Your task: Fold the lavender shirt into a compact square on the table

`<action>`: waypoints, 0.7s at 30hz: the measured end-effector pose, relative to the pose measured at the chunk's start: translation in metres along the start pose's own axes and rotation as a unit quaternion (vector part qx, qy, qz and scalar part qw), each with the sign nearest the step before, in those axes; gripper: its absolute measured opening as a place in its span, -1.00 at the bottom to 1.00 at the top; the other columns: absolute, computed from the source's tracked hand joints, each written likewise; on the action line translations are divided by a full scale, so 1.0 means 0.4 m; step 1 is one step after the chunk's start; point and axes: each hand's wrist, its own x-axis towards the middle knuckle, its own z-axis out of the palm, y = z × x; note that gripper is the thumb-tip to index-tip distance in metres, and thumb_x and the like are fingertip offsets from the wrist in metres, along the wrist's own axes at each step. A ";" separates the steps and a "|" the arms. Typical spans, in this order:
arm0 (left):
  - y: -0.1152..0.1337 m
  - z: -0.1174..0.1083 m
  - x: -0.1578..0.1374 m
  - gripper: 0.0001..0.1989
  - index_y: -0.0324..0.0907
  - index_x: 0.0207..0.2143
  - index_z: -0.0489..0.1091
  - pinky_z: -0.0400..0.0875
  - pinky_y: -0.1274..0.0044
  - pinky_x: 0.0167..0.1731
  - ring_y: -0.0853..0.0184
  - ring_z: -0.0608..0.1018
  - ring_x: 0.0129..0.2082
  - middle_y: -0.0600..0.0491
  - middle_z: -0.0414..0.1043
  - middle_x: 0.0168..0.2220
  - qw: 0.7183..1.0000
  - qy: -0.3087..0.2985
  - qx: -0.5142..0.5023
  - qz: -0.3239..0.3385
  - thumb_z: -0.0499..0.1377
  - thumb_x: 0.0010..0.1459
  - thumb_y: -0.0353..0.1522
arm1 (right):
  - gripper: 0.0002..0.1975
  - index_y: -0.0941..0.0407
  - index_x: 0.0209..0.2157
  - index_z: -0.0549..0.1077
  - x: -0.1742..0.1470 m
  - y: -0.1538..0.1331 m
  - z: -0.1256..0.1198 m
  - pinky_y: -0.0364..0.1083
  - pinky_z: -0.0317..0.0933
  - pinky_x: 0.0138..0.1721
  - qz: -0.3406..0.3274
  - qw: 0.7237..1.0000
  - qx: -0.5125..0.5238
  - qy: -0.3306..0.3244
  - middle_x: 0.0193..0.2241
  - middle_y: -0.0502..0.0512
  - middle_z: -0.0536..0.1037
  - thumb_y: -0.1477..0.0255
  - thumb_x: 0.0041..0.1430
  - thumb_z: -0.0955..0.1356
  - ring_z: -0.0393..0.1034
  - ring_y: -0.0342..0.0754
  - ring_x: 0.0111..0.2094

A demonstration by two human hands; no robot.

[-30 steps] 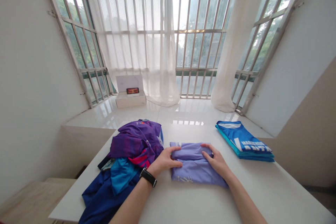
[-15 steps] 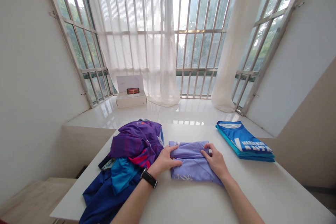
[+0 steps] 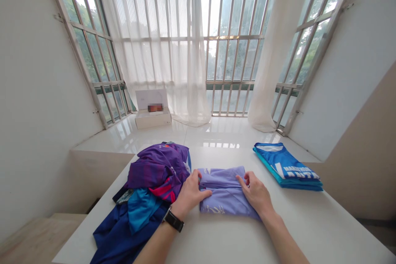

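A lavender shirt (image 3: 227,197) lies folded on the white table in front of me, with white print near its lower left and upper left. My left hand (image 3: 192,194) is closed on the shirt's left edge, its thumb on top and its fingers curled over the side. At the opposite edge, my right hand (image 3: 257,192) pinches the cloth, thumb on top and fingers bent around the edge. Fingertips under the fabric are partly hidden. A black watch (image 3: 174,219) is on my left wrist.
A loose heap of purple and blue clothes (image 3: 157,169) lies left of the shirt. On the right sits a stack of folded blue shirts (image 3: 287,169). A white box (image 3: 153,119) stands on the sill behind the white table (image 3: 229,239), before curtains and a barred window.
My left fingers have slid off the top of the shirt and curled over its left edge. The right hand has curled slightly more at the right edge. The shirt stays flat.
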 end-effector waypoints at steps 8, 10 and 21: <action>0.024 -0.015 -0.010 -0.60 -0.10 -0.26 0.30 0.13 0.53 -0.48 0.26 0.51 -0.45 0.16 0.44 -0.48 0.996 -0.014 0.076 -0.038 0.37 -0.07 -0.17 | -0.65 0.05 -0.42 0.40 0.002 0.002 -0.070 -0.07 0.24 -0.27 -0.048 0.979 0.067 -0.189 -0.40 0.02 0.57 0.06 -0.02 0.45 0.42 0.02 -0.33; 0.033 -0.019 -0.012 -0.63 -0.09 -0.25 0.34 0.13 0.53 -0.47 0.25 0.53 -0.42 0.15 0.50 -0.44 0.994 -0.013 0.099 -0.035 0.36 -0.07 -0.17 | -0.68 0.06 -0.40 0.46 0.002 0.004 -0.079 -0.08 0.24 -0.26 -0.043 0.972 0.088 -0.214 -0.38 0.03 0.59 0.12 -0.05 0.47 0.42 0.03 -0.30; 0.029 -0.031 -0.010 -0.71 -0.09 -0.27 0.44 0.32 0.55 -0.41 0.27 0.59 -0.39 0.14 0.57 -0.43 0.999 -0.034 0.014 -0.013 0.37 -0.06 -0.23 | -0.66 0.10 -0.43 0.41 0.002 -0.007 -0.096 -0.12 0.19 -0.29 -0.071 0.957 0.084 -0.269 -0.42 0.00 0.51 0.10 0.16 0.32 0.36 -0.02 -0.31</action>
